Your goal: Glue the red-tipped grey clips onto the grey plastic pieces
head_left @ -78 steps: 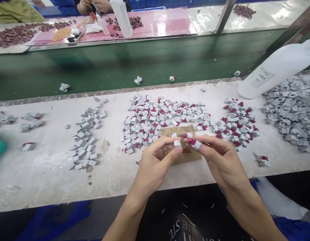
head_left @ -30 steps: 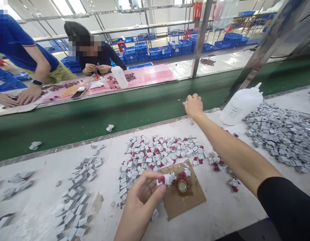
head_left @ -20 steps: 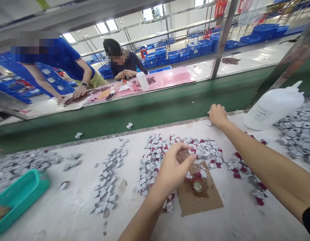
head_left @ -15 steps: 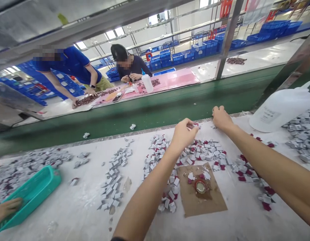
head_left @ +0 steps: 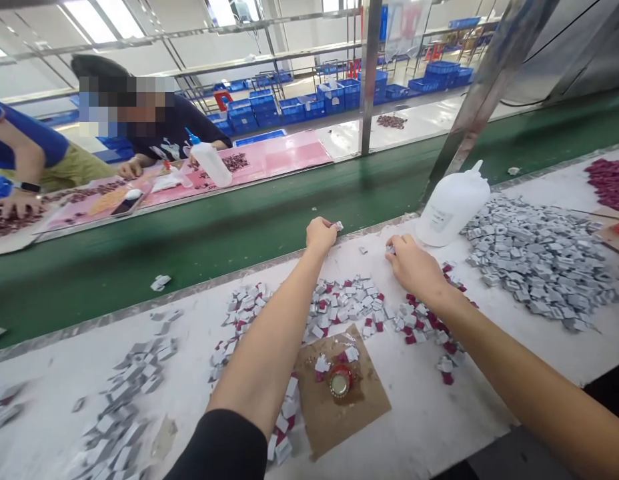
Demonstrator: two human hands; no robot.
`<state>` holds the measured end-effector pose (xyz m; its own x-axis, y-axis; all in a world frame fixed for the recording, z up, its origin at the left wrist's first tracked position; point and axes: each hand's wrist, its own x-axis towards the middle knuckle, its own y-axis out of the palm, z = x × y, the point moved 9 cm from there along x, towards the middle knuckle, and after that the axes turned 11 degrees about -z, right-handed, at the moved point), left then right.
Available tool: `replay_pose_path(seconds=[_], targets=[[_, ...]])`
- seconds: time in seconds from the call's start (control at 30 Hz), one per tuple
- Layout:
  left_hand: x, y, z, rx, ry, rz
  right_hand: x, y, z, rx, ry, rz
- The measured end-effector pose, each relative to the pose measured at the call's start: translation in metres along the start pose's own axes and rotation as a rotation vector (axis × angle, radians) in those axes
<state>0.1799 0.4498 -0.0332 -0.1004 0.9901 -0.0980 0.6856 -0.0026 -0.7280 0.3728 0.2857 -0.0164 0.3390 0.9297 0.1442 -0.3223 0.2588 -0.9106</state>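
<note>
- My left hand [head_left: 323, 235], fingers closed in a pinch, holds a small grey-and-maroon piece [head_left: 339, 227] at the near edge of the green strip [head_left: 269, 230].
- My right hand [head_left: 414, 267], likewise pinching, holds a small grey piece [head_left: 390, 249] above the desk [head_left: 409, 407], well apart from the left.
- Just beyond my right hand stands a white bottle [head_left: 454, 207]; its pale label [head_left: 437, 219] bears printed lines, too small to read.
- Below my hands, a brown cardboard square [head_left: 347, 427] carries a bottle cap [head_left: 339, 383], ringed in red, with a few grey and maroon pieces beside it.
- Mixed pieces [head_left: 347, 303] lie scattered beyond the cardboard, partly hidden by my left forearm.
- At right, a broad heap of grey pieces [head_left: 539, 260]; farther out, maroon pieces [head_left: 609, 183].
- Across the strip, a co-worker's dark top [head_left: 172, 148] shows a white print, not legible, near a blue-tipped squeeze bottle [head_left: 213, 165].
</note>
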Motion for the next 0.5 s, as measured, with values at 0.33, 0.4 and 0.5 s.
replay_pose_path(seconds=[0.33, 0.4, 0.5], targets=[[-0.102, -0.062, -0.008, -0.222, 0.194, 0.060, -0.056, -0.043, 0.022, 0.485, -0.016, -0.065], [-0.148, -0.072, -0.004, -0.314, 0.257, 0.182, -0.074, -0.050, 0.033, 0.683, 0.004, -0.065], [-0.209, -0.085, 0.009, -0.539, 0.277, 0.322, -0.103, -0.050, 0.051, 1.072, 0.080, -0.016]])
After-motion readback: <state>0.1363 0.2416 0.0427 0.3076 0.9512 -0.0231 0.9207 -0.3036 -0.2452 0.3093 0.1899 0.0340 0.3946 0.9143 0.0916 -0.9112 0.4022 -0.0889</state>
